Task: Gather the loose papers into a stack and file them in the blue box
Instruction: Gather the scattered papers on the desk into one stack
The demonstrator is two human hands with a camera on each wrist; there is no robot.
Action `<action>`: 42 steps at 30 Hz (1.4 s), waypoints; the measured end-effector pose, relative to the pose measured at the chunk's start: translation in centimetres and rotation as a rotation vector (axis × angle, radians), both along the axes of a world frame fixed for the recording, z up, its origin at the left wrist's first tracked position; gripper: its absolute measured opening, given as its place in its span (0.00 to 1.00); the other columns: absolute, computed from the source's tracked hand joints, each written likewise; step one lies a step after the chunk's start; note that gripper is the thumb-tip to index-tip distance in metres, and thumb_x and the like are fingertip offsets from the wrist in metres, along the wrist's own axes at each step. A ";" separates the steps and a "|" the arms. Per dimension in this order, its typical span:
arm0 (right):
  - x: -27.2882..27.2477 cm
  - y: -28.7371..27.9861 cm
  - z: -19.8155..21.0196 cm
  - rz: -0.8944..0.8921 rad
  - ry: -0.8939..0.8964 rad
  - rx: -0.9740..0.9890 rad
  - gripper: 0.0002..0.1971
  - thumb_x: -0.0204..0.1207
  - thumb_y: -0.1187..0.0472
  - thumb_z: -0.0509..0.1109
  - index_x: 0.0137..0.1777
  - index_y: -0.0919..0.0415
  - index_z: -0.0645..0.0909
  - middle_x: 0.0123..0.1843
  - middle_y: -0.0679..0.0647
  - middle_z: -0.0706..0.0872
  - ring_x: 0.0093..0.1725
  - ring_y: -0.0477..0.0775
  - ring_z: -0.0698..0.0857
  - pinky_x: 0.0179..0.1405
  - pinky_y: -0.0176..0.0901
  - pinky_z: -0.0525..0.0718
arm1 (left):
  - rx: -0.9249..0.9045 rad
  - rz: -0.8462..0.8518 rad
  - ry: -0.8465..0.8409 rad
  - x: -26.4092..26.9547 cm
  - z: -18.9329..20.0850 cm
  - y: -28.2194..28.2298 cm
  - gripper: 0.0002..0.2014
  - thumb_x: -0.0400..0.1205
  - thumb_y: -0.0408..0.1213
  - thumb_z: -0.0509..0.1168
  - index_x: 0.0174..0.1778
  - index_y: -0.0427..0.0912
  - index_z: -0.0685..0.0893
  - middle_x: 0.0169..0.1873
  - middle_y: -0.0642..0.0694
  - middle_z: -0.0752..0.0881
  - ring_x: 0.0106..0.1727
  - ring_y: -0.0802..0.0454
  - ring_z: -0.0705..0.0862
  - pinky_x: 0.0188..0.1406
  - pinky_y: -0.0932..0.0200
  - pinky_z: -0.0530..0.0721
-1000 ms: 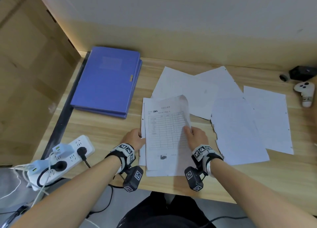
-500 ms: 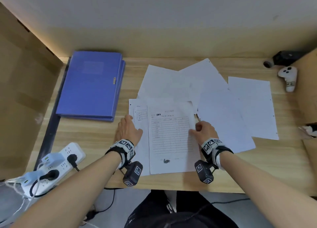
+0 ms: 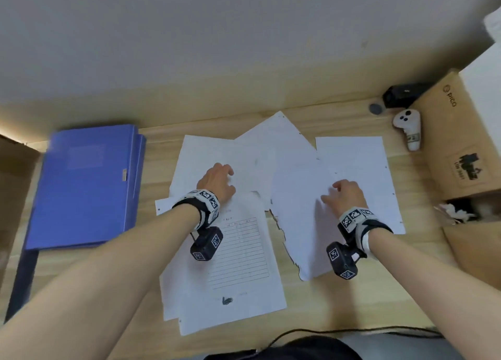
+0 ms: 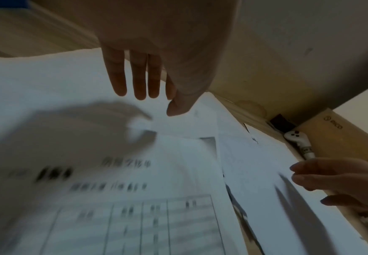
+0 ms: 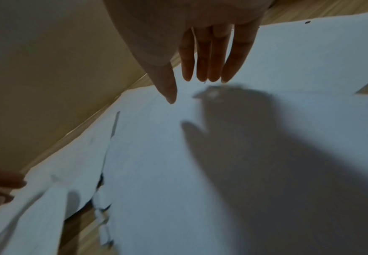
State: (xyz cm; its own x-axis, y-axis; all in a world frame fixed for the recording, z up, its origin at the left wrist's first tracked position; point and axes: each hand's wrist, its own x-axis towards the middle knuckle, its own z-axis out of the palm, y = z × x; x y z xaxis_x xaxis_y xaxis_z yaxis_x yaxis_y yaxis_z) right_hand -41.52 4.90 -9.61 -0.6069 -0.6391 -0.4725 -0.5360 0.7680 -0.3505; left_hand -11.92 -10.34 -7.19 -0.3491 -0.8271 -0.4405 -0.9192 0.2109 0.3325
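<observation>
Several white sheets lie spread on the wooden desk (image 3: 339, 300). A printed form (image 3: 241, 262) sits on top of a small pile near the front edge. Blank sheets (image 3: 244, 159) fan out behind it, and a torn-edged sheet (image 3: 301, 224) lies to the right. My left hand (image 3: 217, 182) hovers over the blank sheets with straight fingers (image 4: 139, 82), holding nothing. My right hand (image 3: 343, 195) hovers over the torn-edged sheet, fingers (image 5: 209, 57) straight and empty. The blue box (image 3: 84, 183) lies flat and closed at the left.
A white controller (image 3: 408, 129) and a black device (image 3: 401, 95) lie at the back right by a cardboard box (image 3: 455, 131). A wall runs along the desk's far edge. A black cable (image 3: 352, 331) trails along the front edge.
Both hands have let go of the printed form and moved forward. The left is now over the blank sheets, the right over the torn-edged sheet. The view has swung right.
</observation>
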 end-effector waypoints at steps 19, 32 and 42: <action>-5.5 0.4 0.0 -0.190 -0.225 -0.192 0.04 0.72 0.57 0.76 0.43 0.55 0.83 0.36 0.47 0.85 0.37 0.51 0.81 0.34 0.40 0.74 | 0.118 -0.431 -0.298 -10.8 -1.1 -13.7 0.11 0.74 0.42 0.75 0.37 0.42 0.80 0.41 0.44 0.83 0.44 0.43 0.81 0.44 0.55 0.74; -13.2 2.3 -0.1 -0.455 -0.033 -0.066 0.17 0.65 0.54 0.72 0.55 0.54 0.81 0.53 0.54 0.84 0.55 0.60 0.82 0.51 0.46 0.79 | -0.004 -0.839 -0.078 -21.1 -1.3 -9.9 0.33 0.73 0.44 0.76 0.73 0.44 0.74 0.71 0.44 0.73 0.72 0.42 0.71 0.62 0.46 0.77; -13.5 2.2 -1.8 -0.402 0.051 0.112 0.23 0.58 0.45 0.80 0.49 0.55 0.80 0.55 0.56 0.83 0.63 0.61 0.75 0.56 0.54 0.81 | -0.179 -0.884 -0.341 -23.3 -3.7 -9.7 0.44 0.58 0.57 0.82 0.68 0.47 0.75 0.64 0.45 0.75 0.69 0.42 0.69 0.70 0.42 0.68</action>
